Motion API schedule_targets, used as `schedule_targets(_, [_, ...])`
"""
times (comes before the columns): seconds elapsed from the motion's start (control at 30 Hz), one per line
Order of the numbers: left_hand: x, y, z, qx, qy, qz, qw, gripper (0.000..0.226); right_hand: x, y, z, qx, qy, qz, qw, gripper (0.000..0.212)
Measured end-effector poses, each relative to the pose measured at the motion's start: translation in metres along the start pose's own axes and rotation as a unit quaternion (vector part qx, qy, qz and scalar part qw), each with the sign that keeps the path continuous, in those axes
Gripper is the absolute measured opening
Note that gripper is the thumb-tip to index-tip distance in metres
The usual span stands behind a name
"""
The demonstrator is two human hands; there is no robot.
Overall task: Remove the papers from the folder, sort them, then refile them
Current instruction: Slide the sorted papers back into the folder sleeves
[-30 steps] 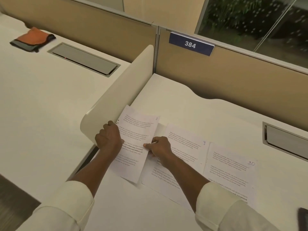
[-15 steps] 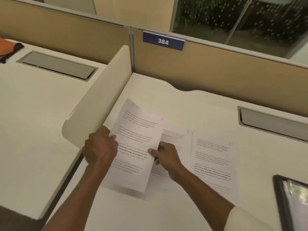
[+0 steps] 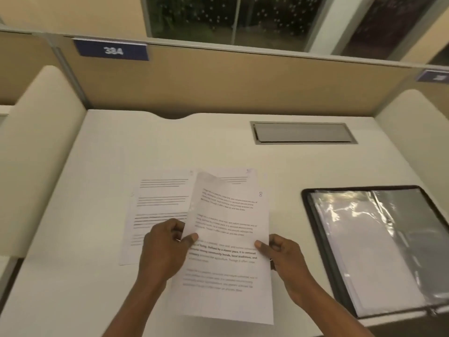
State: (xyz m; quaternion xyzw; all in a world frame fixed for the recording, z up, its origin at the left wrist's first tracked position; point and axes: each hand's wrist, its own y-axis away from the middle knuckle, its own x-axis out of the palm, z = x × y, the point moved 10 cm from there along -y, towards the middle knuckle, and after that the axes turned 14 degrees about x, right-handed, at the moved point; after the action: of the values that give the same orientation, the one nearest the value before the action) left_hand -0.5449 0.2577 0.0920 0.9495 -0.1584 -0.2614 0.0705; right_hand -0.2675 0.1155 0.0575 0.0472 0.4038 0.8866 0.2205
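the left hand [image 3: 165, 251] and right hand [image 3: 284, 259] pinched opposite side edges of the sheet marked 8 [image 3: 228, 239], long axis pointing away from the person. the open folder [image 3: 326, 242] lay on the table [image 3: 194, 142] to its right, nearer the right hand.
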Motion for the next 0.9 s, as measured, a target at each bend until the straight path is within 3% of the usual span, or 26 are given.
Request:
schedule_targets(0.2, [0.1,0.022,-0.056,0.037,-0.019,0.066,0.997,0.018,-0.097,0.016,-0.019,-0.017,-0.02,-0.041,0.999,0.017])
schedule_targets(0.43, [0.186,0.055,-0.102,0.048,-0.039,0.04,0.997,0.025,-0.196,0.028,-0.028,-0.037,-0.053,-0.038,0.997,0.017])
schedule_targets(0.6, [0.246,0.08,-0.133,0.065,-0.033,0.009,0.997,0.021,-0.276,0.033,-0.035,-0.059,-0.007,-0.066,0.996,0.016])
schedule_targets(0.9, [0.336,0.095,-0.178,0.071,-0.01,0.038,0.997,0.022,-0.383,0.028,-0.035,-0.062,-0.03,-0.091,0.994,0.011])
